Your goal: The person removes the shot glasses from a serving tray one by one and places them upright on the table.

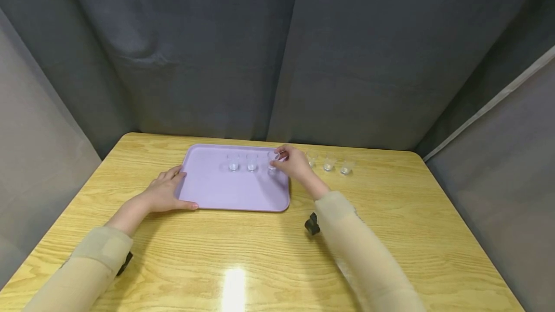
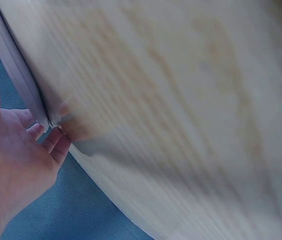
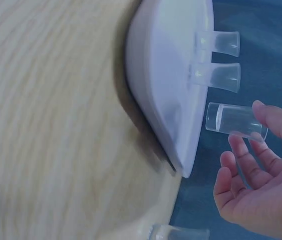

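A lilac tray (image 1: 221,189) lies on the table. My left hand (image 1: 162,194) holds its near left corner, fingers at the left rim and thumb along the front edge; the left wrist view shows those fingers bent at the rim (image 2: 18,65). Above the tray's right part, my right hand (image 1: 292,162) pinches a small clear glass (image 3: 235,120) near its mouth, thumb on one side and fingers on the other. Whether its base touches the tray cannot be told. Two similar glasses, one (image 1: 233,162) left of the other (image 1: 252,162), stand upright on the tray.
Right of the tray, three more clear glasses stand in a row on the wooden table (image 1: 243,244): one (image 1: 311,159) partly behind my right hand, one (image 1: 329,163) in the middle and one (image 1: 346,167) at the end. A dark grey curtain (image 1: 208,61) hangs behind the table.
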`<state>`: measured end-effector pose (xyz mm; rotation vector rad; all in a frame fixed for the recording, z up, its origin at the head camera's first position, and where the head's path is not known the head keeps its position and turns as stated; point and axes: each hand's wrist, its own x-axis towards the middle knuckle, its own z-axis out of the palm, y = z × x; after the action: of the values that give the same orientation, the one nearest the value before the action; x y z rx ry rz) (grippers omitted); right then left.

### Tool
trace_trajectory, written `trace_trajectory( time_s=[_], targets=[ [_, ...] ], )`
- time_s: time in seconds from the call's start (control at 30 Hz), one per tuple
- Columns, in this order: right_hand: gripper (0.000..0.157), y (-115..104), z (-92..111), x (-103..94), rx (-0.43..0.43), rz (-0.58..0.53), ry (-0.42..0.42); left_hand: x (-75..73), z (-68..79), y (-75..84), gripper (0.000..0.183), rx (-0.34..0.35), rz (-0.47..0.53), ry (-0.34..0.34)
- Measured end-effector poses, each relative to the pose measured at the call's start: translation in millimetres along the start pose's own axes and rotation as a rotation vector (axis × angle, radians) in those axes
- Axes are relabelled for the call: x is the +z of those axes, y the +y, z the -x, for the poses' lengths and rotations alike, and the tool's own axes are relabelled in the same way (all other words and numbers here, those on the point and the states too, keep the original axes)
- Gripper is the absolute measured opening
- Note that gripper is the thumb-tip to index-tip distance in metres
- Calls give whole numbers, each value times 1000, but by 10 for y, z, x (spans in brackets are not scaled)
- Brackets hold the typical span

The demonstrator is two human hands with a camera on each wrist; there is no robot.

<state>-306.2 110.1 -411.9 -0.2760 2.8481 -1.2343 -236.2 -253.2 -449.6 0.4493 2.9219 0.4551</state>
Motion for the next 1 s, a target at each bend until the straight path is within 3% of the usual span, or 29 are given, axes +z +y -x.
trace_trajectory(
  time_s=[0.6, 1.0],
  targets=[
    [33, 49, 312, -560, -96, -12, 29, -2, -8, 20, 122, 2, 16, 5],
    [35, 199, 498, -645, -101, 7, 87, -5, -1, 17, 122, 6, 16, 6]
  ],
)
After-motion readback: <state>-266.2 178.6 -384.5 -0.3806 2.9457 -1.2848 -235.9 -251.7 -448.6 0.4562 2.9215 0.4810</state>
